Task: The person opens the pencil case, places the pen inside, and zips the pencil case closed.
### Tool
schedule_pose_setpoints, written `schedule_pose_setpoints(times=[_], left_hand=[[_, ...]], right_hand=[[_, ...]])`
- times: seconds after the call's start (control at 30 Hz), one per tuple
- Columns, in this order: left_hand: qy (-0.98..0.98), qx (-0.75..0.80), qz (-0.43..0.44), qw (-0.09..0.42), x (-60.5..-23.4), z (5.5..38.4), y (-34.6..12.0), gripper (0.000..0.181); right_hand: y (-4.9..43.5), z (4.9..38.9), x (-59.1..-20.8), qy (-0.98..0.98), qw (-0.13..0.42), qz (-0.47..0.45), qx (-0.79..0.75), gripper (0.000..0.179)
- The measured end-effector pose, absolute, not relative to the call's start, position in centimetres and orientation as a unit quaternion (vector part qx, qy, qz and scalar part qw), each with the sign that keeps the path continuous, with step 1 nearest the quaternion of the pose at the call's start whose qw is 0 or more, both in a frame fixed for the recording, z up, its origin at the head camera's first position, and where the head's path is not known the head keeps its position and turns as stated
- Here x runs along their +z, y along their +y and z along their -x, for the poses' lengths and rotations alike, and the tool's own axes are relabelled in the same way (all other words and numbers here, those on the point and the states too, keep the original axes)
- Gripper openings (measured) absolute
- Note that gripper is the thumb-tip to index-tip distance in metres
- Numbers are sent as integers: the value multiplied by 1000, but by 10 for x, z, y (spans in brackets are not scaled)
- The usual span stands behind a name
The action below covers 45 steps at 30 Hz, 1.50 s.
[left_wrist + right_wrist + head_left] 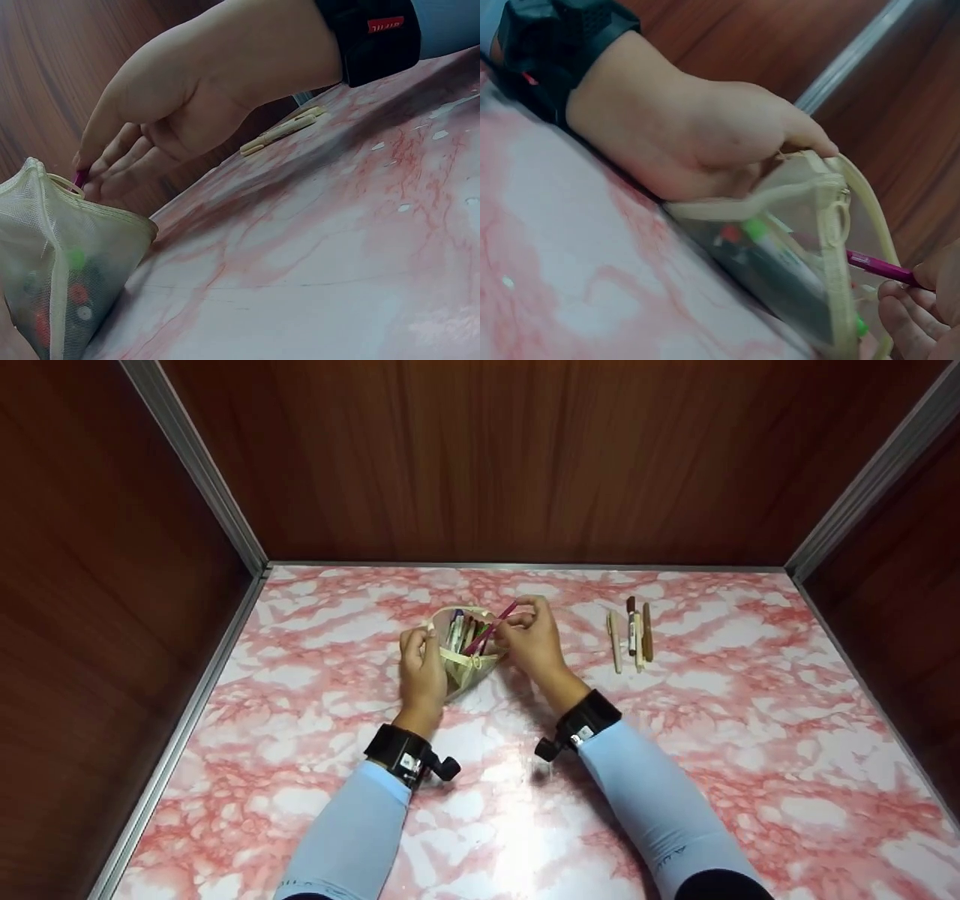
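A pale yellow mesh zip pouch with its mouth open holds several pens and markers. My left hand grips the pouch's left side, thumb at the rim. Between the thumb and fingers of my right hand is a magenta pen, slanted, its lower end inside the pouch mouth. Through the mesh in the left wrist view, green and red pen ends show. The pouch hides part of my left fingers.
To the right on the pink marbled table lie a beige pen, a dark brown and white marker, another beige pen and a tan-brown pen. Wooden panels stand behind and on both sides.
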<state>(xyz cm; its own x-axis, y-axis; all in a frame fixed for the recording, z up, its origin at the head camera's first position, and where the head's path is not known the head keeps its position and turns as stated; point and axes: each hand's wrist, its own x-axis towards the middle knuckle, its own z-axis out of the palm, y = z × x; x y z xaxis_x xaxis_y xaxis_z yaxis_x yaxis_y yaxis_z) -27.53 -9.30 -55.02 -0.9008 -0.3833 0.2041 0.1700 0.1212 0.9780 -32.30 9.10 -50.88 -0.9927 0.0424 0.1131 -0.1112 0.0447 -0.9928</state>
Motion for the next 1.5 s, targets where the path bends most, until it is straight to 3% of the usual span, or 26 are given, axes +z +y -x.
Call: schedule_pose_setpoints(times=[0.17,0.57,0.73,0.93,1.27,1.5], left_hand=[[-718,-659,-77,211,-550,276,-94,31],[-711,-669,-75,204,-552,277,-95,26],[-702,-677,-66,213,-552,277,-95,25],[-698,-680,-62,215,-553,277,-95,28],[-717,-662,-61,210,-551,276,-94,34],[-714,-664,-67,213,-551,275,-95,29]], right_hand=[[83,323,-511,-754,19,-55,654,47],[80,318,-503,-877,-21,-145,458,60],[87,317,-496,-891,-64,-169,416,66],[99,320,-496,-880,-89,-212,415,50],[156,325,-491,-861,-89,-116,488,34],[218,325,-496,-794,-86,-22,601,40]])
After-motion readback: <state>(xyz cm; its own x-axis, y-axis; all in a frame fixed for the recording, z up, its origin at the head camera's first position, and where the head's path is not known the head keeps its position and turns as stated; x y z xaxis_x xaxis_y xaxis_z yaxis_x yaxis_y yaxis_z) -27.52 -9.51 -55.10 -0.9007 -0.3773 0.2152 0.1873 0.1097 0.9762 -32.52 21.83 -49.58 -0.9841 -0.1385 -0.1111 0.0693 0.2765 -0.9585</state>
